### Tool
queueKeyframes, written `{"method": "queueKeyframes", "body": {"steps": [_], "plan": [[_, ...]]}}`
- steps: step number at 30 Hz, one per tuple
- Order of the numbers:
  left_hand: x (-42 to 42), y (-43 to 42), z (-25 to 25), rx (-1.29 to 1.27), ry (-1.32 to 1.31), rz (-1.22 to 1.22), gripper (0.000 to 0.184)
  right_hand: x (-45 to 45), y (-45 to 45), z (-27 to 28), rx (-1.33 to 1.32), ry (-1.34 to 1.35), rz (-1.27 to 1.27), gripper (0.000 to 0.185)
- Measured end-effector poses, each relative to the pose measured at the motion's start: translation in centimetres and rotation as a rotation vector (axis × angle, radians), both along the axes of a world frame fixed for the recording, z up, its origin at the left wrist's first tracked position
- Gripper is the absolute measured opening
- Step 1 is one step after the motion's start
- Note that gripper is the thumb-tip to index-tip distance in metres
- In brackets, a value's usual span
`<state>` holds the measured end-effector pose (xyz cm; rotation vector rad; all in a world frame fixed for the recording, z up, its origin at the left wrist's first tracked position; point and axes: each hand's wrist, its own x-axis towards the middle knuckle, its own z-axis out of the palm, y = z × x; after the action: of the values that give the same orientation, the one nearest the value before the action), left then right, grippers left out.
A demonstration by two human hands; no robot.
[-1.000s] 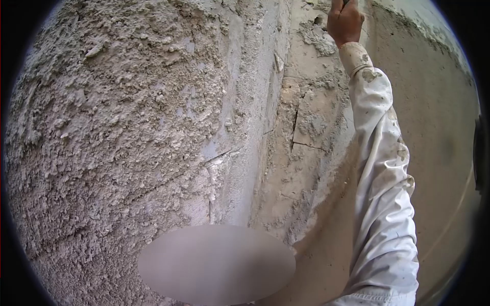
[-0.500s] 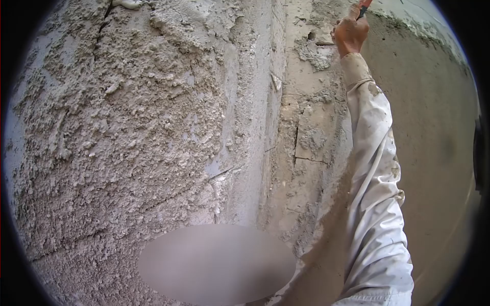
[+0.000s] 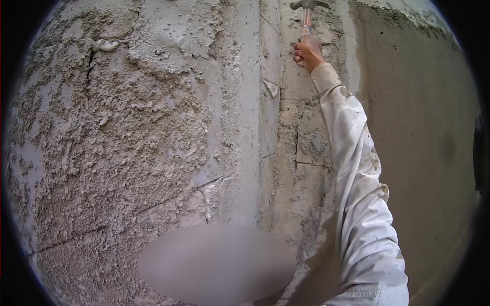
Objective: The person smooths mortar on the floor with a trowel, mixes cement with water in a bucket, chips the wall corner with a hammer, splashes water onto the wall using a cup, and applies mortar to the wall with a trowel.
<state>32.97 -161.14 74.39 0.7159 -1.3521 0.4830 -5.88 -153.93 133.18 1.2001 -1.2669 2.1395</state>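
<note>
Near the top of the head view, my right hand [image 3: 309,52] is closed round the handle of a claw hammer [image 3: 307,16]. The hammer points upward, its metal head close to the upper edge of the view. Behind the hand is a narrow strip of bare block wall [image 3: 311,137] with cracks and patches of mortar; I cannot tell whether the hammer head touches it. My right arm, in a stained pale sleeve [image 3: 352,153], stretches up from the lower right. My left hand is out of view.
Rough, crumbly mortar [image 3: 127,132] covers the wall on the left. A smoother vertical grey band [image 3: 245,127] runs beside the inner corner. To the right lies a smooth brown plastered wall [image 3: 418,127]. A blurred oval hides the bottom middle.
My right hand has moved left and slightly down in the view. The hammer's head now shows, where before only part of its handle did. The wall has shifted somewhat as the camera moved.
</note>
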Motion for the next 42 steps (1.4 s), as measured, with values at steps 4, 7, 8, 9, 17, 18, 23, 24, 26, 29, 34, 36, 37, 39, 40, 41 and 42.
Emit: {"method": "queueKeyframes", "body": {"steps": [4, 7, 8, 9, 17, 18, 23, 24, 26, 29, 34, 36, 37, 39, 40, 41, 42], "plan": [[0.0, 0.0, 0.5, -0.018, -0.035, 0.030, 0.046, 2.0, -0.8, 1.0, -0.372, 0.093, -0.062, 0.052], [-0.3, -0.1, 0.2, -0.015, -0.001, 0.045, 0.047, 0.2, -3.4, 2.6, -0.258, 0.075, -0.151, 0.047], [-0.2, 0.1, 0.1, -0.008, -0.005, 0.056, 0.047, -0.2, -3.2, 2.2, -0.112, 0.003, 0.024, 0.047], [-0.1, 0.1, 0.1, -0.003, -0.011, 0.064, 0.047, -0.7, -2.8, 1.8, 0.031, -0.070, 0.197, 0.046], [-0.3, -0.4, -0.6, 0.010, 0.003, 0.029, 0.047, 4.6, 9.4, -26.1, 0.535, -0.139, 0.204, 0.035], [-0.3, -0.2, -0.7, 0.022, -0.005, 0.047, 0.047, 5.8, 12.0, -32.3, 0.616, -0.277, 0.219, 0.031], [-0.7, 3.0, 1.0, 0.028, 0.077, -0.088, 0.038, 9.9, 29.3, -65.6, 1.447, -0.191, -0.159, 0.028], [0.0, 4.0, -1.0, 0.134, -0.106, -0.160, 0.049, 10.8, 34.2, -76.8, 1.515, -0.236, -0.182, 0.026], [-0.4, 6.8, -4.6, 0.222, -0.312, -0.323, 0.053, 16.9, 42.3, -92.9, 1.912, -0.622, -0.246, 0.036], [-3.7, 12.0, -10.9, 0.577, -0.696, -0.796, 0.056, 27.5, 56.0, -103.7, 1.899, -1.234, -0.309, 0.039], [-5.5, 16.5, -30.0, 1.290, -1.267, -0.912, 0.043, 43.0, 76.5, -110.6, 1.513, -1.912, -0.664, 0.045], [-7.3, 17.7, -36.8, 1.251, -1.467, -1.020, 0.042, 51.3, 80.4, -111.6, 1.282, -2.150, -0.815, 0.047], [-7.6, 17.4, -41.1, 1.359, -1.558, -1.047, 0.041, 55.7, 81.3, -112.6, 1.164, -2.271, -0.878, 0.048], [-9.6, 21.4, -42.2, 1.668, -1.688, -1.106, 0.035, 62.4, 81.5, -113.5, 0.903, -2.510, -0.980, 0.051], [-11.2, 22.3, -44.1, 1.662, -1.777, -1.251, 0.028, 65.3, 80.9, -114.1, 0.728, -2.628, -1.029, 0.052], [-13.3, 22.8, -46.5, 1.681, -1.807, -1.387, 0.023, 67.1, 80.2, -115.1, 0.535, -2.719, -1.066, 0.053], [-15.1, 23.2, -48.6, 1.705, -1.831, -1.526, 0.022, 68.0, 79.3, -116.6, 0.333, -2.772, -1.077, 0.054]]}}
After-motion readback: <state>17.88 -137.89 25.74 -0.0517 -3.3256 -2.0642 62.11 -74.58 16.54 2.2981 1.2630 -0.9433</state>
